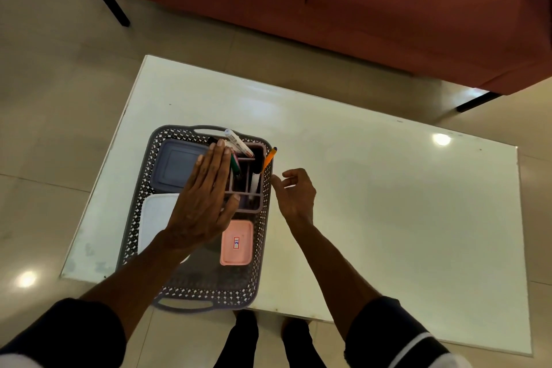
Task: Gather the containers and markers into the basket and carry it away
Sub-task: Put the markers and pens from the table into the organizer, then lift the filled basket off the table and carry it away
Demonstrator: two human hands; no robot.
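Grey basket loaded on the white table, near its left edge.

The left hand is held flat and released over the containers; the right hand is loosely curled, grasping nothing, just right of the basket, where markers are stood in the far-right organiser.

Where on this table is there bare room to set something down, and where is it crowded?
Bare: the whole tabletop right of the basket, and the strip beyond it toward the sofa. Crowded: the basket itself, packed with the blue box, pink box, marker holder and left hand.
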